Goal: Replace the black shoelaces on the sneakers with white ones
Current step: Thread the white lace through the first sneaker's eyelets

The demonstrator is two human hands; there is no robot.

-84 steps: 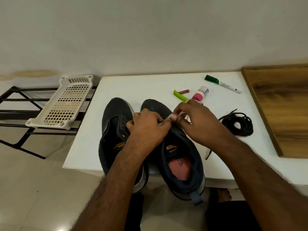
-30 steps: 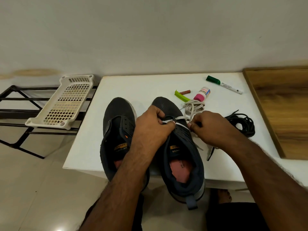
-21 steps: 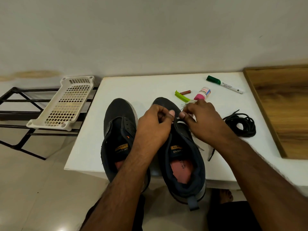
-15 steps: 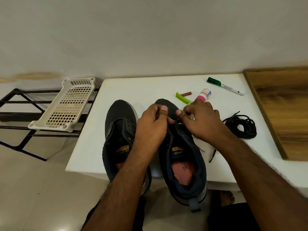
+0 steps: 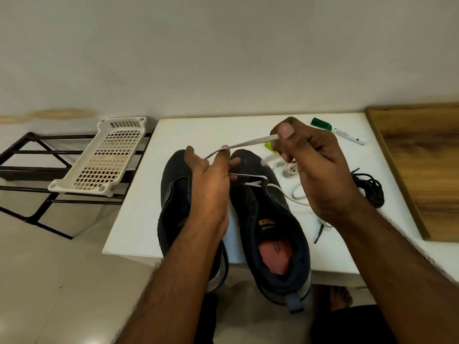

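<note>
Two dark sneakers stand side by side on the white table (image 5: 139, 219), heels toward me. The right sneaker (image 5: 270, 219) has a white lace (image 5: 248, 144) threaded through its front eyelets. My right hand (image 5: 313, 170) pinches that lace between thumb and fingers and holds it raised above the toe. My left hand (image 5: 211, 180) hovers over the gap between the shoes, and the taut lace runs across its fingertips. The left sneaker (image 5: 173, 209) has no lace. More white lace (image 5: 296, 194) lies loose beside the right shoe. A bundle of black laces (image 5: 367, 189) lies to the right.
A green marker (image 5: 335, 130) and a lime-green object (image 5: 269, 146) lie at the back of the table. A wooden board (image 5: 422, 165) lies at the right. A white perforated tray (image 5: 104, 157) rests on a black metal rack (image 5: 29, 167) to the left.
My right hand has risen from the right shoe's eyelets and drawn the white lace up and back. My left hand has opened and let go of the shoe's front.
</note>
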